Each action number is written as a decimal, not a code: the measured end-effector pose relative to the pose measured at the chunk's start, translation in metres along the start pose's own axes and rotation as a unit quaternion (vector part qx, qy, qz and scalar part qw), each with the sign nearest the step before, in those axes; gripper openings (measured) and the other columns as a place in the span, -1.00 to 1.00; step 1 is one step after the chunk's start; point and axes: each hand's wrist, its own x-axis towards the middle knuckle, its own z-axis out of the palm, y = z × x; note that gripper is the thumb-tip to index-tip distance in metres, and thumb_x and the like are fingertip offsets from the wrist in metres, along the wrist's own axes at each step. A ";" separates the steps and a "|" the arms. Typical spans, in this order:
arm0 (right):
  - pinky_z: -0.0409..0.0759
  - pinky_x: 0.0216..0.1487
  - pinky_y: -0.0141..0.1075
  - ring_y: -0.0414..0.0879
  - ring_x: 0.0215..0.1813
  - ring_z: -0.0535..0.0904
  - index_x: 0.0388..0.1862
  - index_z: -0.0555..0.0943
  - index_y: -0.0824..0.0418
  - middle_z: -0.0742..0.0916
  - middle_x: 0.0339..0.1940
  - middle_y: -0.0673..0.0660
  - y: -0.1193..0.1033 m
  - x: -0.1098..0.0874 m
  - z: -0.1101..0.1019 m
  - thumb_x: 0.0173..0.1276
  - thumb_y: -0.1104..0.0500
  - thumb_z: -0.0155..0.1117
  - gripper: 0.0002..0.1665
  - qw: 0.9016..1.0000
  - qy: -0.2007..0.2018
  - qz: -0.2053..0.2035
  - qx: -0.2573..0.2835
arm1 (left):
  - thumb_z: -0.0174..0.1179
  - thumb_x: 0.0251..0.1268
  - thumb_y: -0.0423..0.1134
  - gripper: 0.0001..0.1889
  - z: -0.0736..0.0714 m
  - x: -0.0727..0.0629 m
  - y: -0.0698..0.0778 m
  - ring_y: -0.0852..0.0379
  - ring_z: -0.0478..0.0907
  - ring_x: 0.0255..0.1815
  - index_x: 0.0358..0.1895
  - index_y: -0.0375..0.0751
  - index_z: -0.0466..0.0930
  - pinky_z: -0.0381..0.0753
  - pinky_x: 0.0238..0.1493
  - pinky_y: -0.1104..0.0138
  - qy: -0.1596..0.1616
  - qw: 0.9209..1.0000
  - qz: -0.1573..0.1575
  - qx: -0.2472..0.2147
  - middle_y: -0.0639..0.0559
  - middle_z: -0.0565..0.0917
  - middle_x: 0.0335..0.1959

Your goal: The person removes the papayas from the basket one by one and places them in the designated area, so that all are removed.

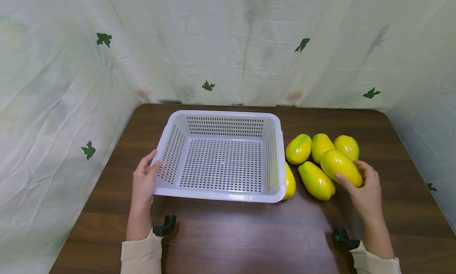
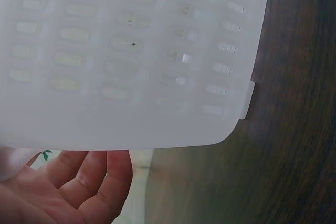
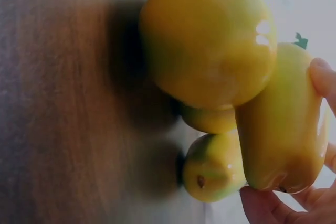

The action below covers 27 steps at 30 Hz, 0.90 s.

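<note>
A white perforated plastic basket (image 1: 221, 196) is at the middle of the table, with nothing in it. My left hand (image 1: 144, 183) grips its left rim between thumb and fingers; in the left wrist view the basket's outer wall (image 2: 131, 124) fills the top and those fingers curl at its lower edge. To the right, my right hand (image 1: 368, 191) holds a glossy yellow papaya (image 1: 341, 168), thumb on the near side and fingers on the far side. This papaya (image 3: 283, 124) is over the other papayas (image 1: 317, 181). One more papaya (image 1: 290, 183) is partly hidden by the basket's right wall.
Three papayas (image 1: 298, 149) sit in a row behind the held one. The dark wooden table (image 1: 249, 234) has a pale curtain (image 1: 228, 48) with green leaf shapes along its back and sides. Black wrist mounts (image 1: 165, 225) jut inward from both forearms.
</note>
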 end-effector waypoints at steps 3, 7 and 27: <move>0.20 -0.30 -0.27 -0.05 -0.17 0.23 0.21 0.28 0.26 0.37 -0.11 0.18 0.002 -0.001 -0.001 0.12 0.07 0.33 -0.28 1.000 -0.014 0.006 -0.010 | -0.09 0.36 -0.09 -0.55 0.000 0.000 0.000 -0.02 0.56 -0.16 0.31 0.11 0.23 0.59 -0.34 0.20 0.000 1.000 0.000 -0.001 -0.21 0.47 0.05; 0.20 -0.30 -0.23 -0.02 -0.17 0.22 0.22 0.25 0.27 0.35 -0.08 0.23 0.006 -0.002 -0.002 0.14 0.04 0.31 -0.26 0.999 -0.033 0.012 -0.019 | -0.09 0.36 -0.09 -0.55 0.000 -0.001 0.001 -0.02 0.55 -0.15 0.31 0.11 0.23 0.59 -0.33 0.18 -0.002 1.000 0.001 0.000 -0.21 0.47 0.06; 0.24 -0.27 -0.05 0.23 -0.06 0.21 0.26 0.13 0.38 0.27 0.04 0.41 0.019 -0.012 0.001 0.18 -0.10 0.23 -0.13 0.992 -0.108 0.021 -0.063 | -0.09 0.36 -0.07 -0.54 0.001 0.001 0.000 -0.07 0.53 -0.11 0.32 0.11 0.22 0.58 -0.30 0.14 -0.004 1.000 0.002 0.006 -0.21 0.46 0.07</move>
